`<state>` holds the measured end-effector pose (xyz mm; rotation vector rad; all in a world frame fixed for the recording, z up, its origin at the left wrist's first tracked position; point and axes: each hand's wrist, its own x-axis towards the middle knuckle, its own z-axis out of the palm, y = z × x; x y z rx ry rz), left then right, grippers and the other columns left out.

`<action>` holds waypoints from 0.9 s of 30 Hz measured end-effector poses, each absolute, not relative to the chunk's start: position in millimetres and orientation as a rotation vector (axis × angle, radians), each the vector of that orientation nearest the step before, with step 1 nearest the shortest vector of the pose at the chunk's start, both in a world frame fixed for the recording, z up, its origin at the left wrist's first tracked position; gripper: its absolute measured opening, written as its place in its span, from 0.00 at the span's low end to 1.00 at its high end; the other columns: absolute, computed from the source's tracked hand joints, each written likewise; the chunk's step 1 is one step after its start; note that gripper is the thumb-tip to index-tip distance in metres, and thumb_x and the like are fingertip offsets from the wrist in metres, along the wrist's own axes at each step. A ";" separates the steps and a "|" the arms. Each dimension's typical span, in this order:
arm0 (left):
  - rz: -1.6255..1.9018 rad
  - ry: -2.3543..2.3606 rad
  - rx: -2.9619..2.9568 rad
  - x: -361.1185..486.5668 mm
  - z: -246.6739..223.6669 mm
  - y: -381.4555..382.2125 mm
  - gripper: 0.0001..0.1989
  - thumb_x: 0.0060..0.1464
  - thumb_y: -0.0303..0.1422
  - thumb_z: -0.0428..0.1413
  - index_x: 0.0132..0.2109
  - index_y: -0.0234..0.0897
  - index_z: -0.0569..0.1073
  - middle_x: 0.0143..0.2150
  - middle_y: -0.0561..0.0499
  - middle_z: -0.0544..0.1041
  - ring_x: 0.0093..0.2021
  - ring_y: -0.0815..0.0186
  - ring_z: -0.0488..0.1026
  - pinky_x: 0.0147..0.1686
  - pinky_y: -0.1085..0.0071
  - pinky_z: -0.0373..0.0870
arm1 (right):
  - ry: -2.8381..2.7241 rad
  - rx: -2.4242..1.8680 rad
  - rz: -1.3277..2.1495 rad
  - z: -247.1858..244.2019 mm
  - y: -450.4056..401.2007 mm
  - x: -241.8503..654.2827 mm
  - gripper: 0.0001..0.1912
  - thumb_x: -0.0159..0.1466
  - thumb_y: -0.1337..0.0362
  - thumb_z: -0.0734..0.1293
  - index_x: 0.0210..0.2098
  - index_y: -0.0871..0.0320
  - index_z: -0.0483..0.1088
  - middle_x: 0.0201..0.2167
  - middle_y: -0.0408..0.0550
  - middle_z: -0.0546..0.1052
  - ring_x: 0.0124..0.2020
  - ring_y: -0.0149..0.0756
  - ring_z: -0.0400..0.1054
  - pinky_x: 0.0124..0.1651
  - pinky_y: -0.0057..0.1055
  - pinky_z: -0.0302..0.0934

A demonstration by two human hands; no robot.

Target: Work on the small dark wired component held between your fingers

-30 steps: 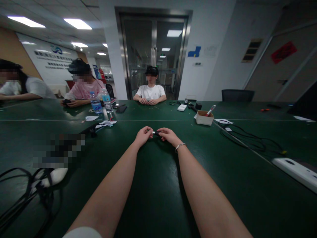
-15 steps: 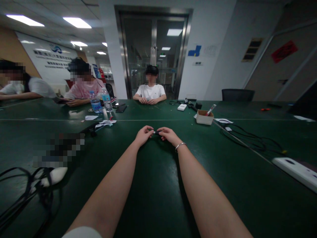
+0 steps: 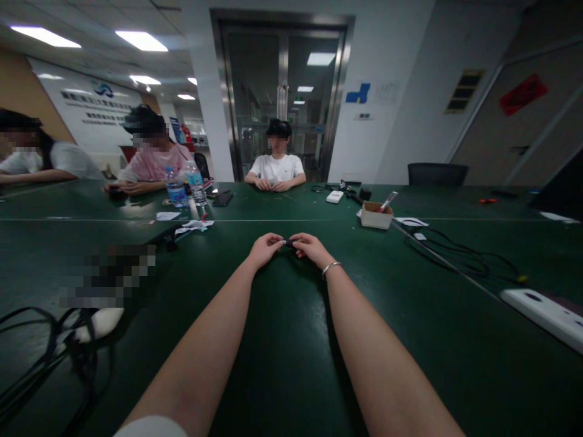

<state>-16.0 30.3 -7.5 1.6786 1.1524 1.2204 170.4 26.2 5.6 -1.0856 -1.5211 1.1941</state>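
Note:
Between my two hands is a small dark stick-like object (image 3: 288,243) with a pale end, too small for its kind to be told. My left hand (image 3: 266,249) pinches the pale end between thumb and fingertips. On the dark end, the fingers of my right hand (image 3: 308,247) are closed, partly hiding it. A silver bracelet (image 3: 331,269) circles my right wrist. Both hands are just above or resting on the green table (image 3: 291,340); which of these I cannot tell.
Crumpled paper (image 3: 195,226) and two water bottles (image 3: 177,189) stand to the left. A small box (image 3: 376,216) with a pen-like item is at the right, near black cables (image 3: 464,252) and a white power strip (image 3: 542,315). A computer mouse (image 3: 104,321) lies front left. People sit across the table.
My hands and the small object have barely moved. At the far left, the person in pink has shifted the dark item in their hands.

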 end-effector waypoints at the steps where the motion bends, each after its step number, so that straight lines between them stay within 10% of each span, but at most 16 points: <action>1: 1.220 1.156 1.666 -15.8 -7.0 29.9 0.14 0.47 0.38 0.59 0.41 0.36 0.74 0.33 0.49 0.76 0.29 0.69 0.71 0.33 0.70 0.67 | -1.521 -1.089 1.194 6.2 25.7 170.4 0.08 0.59 0.74 0.65 0.38 0.60 0.72 0.23 0.40 0.71 0.18 0.21 0.64 0.21 0.17 0.62; 27: 1.161 1.191 1.710 -17.8 -5.6 28.2 0.13 0.48 0.39 0.59 0.38 0.34 0.75 0.30 0.47 0.77 0.29 0.67 0.72 0.33 0.69 0.67 | -1.525 -1.097 1.199 6.7 25.6 170.2 0.09 0.59 0.74 0.64 0.38 0.60 0.72 0.24 0.41 0.71 0.18 0.21 0.63 0.22 0.19 0.62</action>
